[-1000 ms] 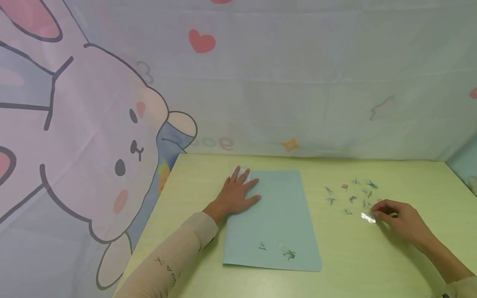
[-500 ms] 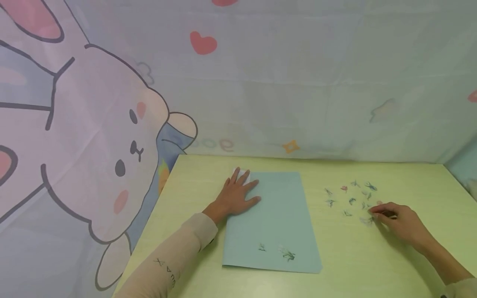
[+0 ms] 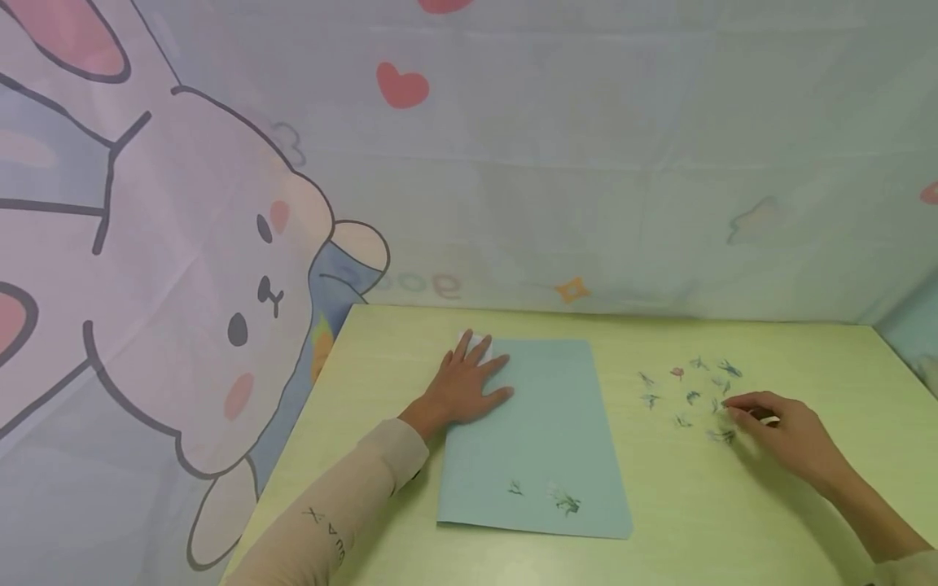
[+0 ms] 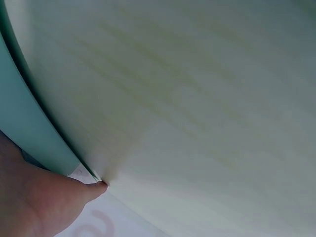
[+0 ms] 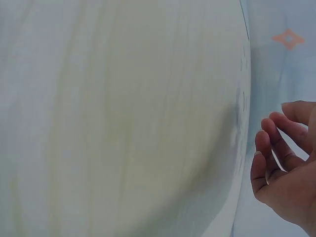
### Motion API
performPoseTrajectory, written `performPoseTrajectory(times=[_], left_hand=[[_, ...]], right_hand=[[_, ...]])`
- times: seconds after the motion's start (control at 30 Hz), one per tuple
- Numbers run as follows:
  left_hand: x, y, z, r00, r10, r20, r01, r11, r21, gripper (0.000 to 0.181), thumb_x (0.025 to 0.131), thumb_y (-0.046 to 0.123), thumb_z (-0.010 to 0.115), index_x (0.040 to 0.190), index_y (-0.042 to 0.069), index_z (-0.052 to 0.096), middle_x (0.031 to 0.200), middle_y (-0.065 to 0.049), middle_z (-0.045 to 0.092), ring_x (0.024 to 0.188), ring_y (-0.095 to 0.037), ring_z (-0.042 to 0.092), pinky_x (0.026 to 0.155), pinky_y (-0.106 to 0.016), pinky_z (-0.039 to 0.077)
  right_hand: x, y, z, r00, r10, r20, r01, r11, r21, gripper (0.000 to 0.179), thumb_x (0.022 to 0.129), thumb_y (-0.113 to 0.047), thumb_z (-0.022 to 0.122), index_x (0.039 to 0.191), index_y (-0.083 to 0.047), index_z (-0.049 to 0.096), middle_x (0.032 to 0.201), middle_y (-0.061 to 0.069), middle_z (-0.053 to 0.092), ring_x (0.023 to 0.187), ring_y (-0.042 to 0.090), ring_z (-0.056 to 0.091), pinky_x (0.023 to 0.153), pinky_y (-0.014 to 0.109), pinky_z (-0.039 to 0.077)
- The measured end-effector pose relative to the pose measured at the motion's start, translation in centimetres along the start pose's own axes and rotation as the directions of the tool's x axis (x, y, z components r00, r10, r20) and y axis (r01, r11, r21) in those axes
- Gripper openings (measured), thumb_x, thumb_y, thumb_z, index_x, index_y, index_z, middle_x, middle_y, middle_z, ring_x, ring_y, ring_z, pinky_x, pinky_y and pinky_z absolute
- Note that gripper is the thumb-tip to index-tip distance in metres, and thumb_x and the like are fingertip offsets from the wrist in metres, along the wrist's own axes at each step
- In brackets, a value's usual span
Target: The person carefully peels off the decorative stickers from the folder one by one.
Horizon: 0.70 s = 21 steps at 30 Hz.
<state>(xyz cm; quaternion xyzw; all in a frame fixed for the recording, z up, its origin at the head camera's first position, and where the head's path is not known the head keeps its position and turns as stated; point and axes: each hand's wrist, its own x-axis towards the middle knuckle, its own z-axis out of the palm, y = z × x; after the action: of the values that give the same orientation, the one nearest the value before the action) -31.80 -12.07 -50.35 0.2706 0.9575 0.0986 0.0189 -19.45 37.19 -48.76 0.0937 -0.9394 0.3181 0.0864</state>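
Note:
My left hand (image 3: pixel 469 389) lies with spread fingers on the top left part of a light blue-green sheet (image 3: pixel 542 423), over a small white piece (image 3: pixel 479 348) at its corner. In the left wrist view, part of the left hand (image 4: pixel 44 202) shows at the sheet's edge. On the right, my right hand (image 3: pixel 787 427) pinches a faint clear sticker between thumb and index finger, above a plant-print sticker (image 3: pixel 721 437). The film is hardly visible. In the right wrist view, the fingers of the right hand (image 5: pixel 284 163) are curled, with the thumb near the index finger.
Several small clear stickers with plant prints lie scattered on the yellow-green table (image 3: pixel 681 496), among them a red flower sticker (image 3: pixel 677 373). Near the sheet's bottom edge are a small sprig (image 3: pixel 515 487) and a larger plant print (image 3: pixel 566 500). A printed cloth (image 3: pixel 586 163) hangs behind.
My right hand has shifted slightly left and away from me. The bright glare on the clear film beside its fingertips has gone. My left hand stays in place.

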Motion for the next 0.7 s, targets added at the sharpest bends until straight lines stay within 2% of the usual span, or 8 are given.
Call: performPoseTrajectory(times=[0.23, 0.53, 0.7], left_hand=[[0.0, 0.3, -0.4, 1.0, 0.007, -0.003, -0.007, 1.0, -0.009, 0.069, 0.107, 0.065, 0.044, 0.166, 0.029, 0.039, 0.178, -0.009, 0.014, 0.163, -0.039, -0.004, 0.125, -0.064, 0.018], [0.1, -0.2, 0.1, 1.0, 0.002, -0.012, -0.002, 1.0, -0.002, 0.07, 0.106, 0.068, 0.043, 0.165, 0.032, 0.04, 0.178, -0.008, 0.015, 0.163, -0.038, -0.004, 0.125, -0.064, 0.018], [0.0, -0.2, 0.2, 1.0, 0.001, -0.007, -0.001, 1.0, -0.007, 0.07, 0.106, 0.068, 0.042, 0.166, 0.032, 0.039, 0.178, -0.007, 0.014, 0.163, -0.037, -0.005, 0.125, -0.064, 0.018]], right_hand=[[0.5, -2.3, 0.9, 0.996, -0.085, -0.031, 0.086, 0.995, 0.056, 0.022, 0.106, -0.012, 0.067, 0.125, -0.004, 0.074, 0.105, 0.009, 0.075, 0.08, 0.011, 0.069, 0.071, 0.015, 0.051], [1.5, -5.0, 3.2, 0.989, -0.149, -0.001, 0.149, 0.985, 0.091, 0.023, 0.103, -0.016, 0.073, 0.125, -0.008, 0.075, 0.103, -0.003, 0.073, 0.09, 0.003, 0.064, 0.074, 0.02, 0.054], [1.5, -7.0, 4.4, 0.971, -0.232, 0.056, 0.223, 0.966, 0.133, 0.028, 0.101, -0.013, 0.075, 0.129, -0.008, 0.072, 0.111, 0.0, 0.074, 0.096, 0.006, 0.065, 0.078, 0.024, 0.056]])
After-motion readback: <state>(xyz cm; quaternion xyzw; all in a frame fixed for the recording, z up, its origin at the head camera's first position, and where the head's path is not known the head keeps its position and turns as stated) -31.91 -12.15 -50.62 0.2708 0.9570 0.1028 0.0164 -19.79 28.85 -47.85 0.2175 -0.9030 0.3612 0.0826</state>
